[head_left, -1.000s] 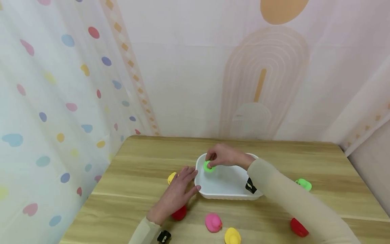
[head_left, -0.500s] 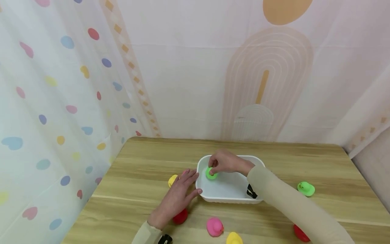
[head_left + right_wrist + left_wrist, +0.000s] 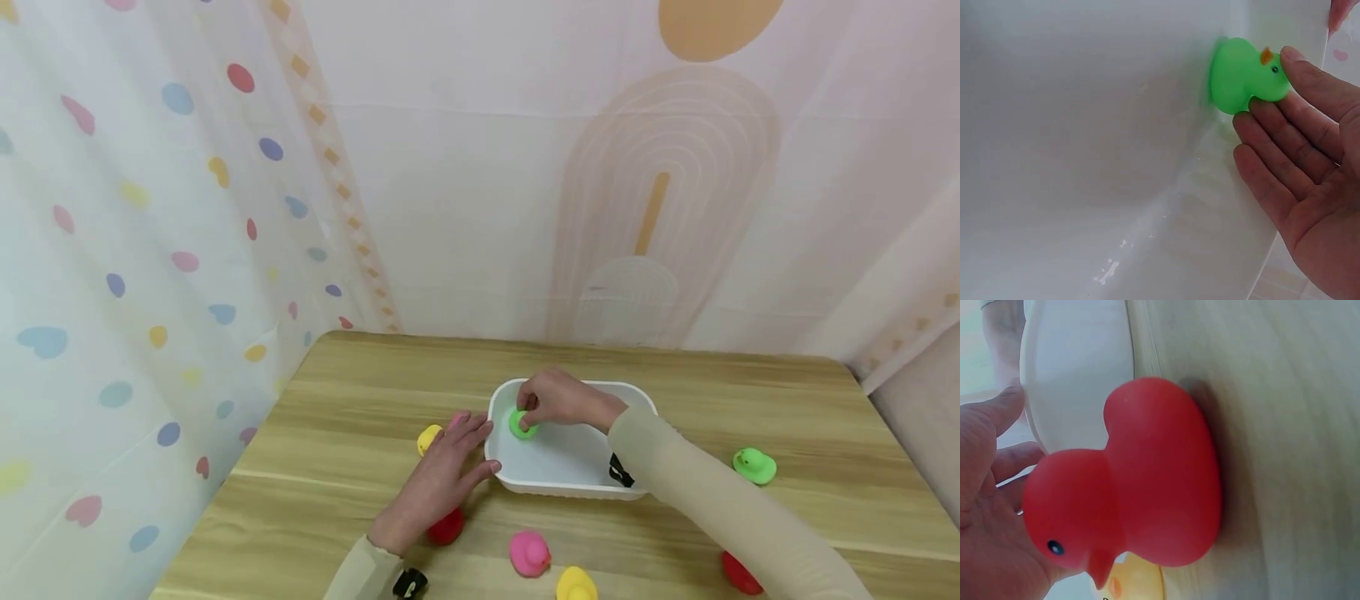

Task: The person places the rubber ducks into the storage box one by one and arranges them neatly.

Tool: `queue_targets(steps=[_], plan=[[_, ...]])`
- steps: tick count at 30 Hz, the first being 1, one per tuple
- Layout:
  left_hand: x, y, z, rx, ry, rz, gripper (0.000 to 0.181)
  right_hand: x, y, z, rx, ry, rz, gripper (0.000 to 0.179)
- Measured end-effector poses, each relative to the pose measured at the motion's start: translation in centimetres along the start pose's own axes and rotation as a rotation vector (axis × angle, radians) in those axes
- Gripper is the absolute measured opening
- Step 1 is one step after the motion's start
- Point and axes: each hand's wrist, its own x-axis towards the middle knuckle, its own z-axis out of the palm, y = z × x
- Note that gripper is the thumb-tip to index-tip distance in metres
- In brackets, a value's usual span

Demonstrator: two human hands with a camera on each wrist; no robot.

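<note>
In the head view, my right hand (image 3: 558, 398) reaches into a white plastic tub (image 3: 570, 490). Thumb and fingertips pinch the head of a green rubber duck (image 3: 1235, 78), whose base meets the tub's inner surface near the left end. My left hand (image 3: 438, 483) has its fingers stretched out, fingertips and thumb against the tub's left rim. Under the left wrist stands a red rubber duck (image 3: 1160, 475), large in the left wrist view and partly covered in the head view. Behind that hand sit a yellow duck (image 3: 428, 438) and a mostly hidden pink one (image 3: 458, 419).
On the wooden table (image 3: 390, 375), a pink duck (image 3: 530, 553) and a yellow duck (image 3: 577, 585) lie in front of the tub. Another green duck (image 3: 754, 466) stands to its right. A red duck (image 3: 741, 573) is partly behind my right sleeve. Patterned curtains hang behind.
My right hand has lowered the green duck slightly within the tub, then stayed there. The left hand keeps its place at the rim. The head view has shifted a little.
</note>
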Motion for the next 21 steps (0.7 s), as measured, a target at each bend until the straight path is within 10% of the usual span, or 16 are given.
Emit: queue_targets(steps=[21], plan=[[0.2, 0.1, -0.1, 0.010, -0.013, -0.043, 0.057, -7.8, -3.2, -6.3, 0.078, 0.185, -0.095, 0.025]])
